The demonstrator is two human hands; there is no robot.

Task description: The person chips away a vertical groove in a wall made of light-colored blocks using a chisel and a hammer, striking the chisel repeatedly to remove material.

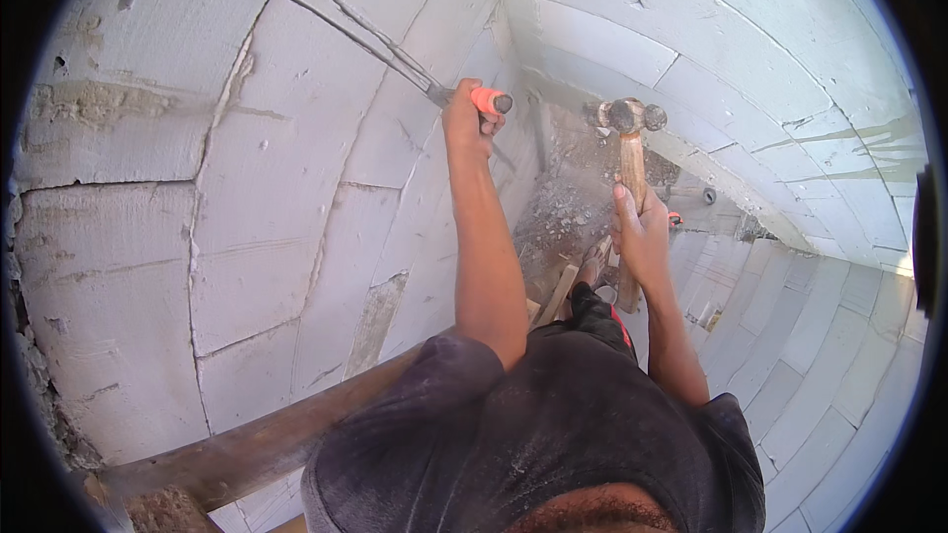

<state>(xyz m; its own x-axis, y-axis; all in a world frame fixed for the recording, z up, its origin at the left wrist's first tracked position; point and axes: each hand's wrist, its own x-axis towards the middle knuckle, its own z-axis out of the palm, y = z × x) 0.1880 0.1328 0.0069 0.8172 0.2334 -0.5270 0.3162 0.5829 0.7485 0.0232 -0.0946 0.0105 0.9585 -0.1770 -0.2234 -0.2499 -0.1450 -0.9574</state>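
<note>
My left hand [464, 126] is closed around the orange grip of a chisel [486, 101], its dark butt end facing right. The chisel's blade end meets the left block wall [286, 138], where two dark parallel cut lines run down from the upper left. Further right, my right hand [644, 235] is wrapped round the wooden handle of a hammer [632, 156]. The hammer's worn, dusty metal head is raised, apart from the chisel. Its handle continues below my fist.
A round wooden pole [257, 439] crosses at the lower left, near my left side. Rubble and dust [568, 197] cover the ground far below, by my sandalled foot [595, 262]. A pale block wall [681, 20] curves along the right. A small orange-and-black object [674, 219] lies beyond my right wrist.
</note>
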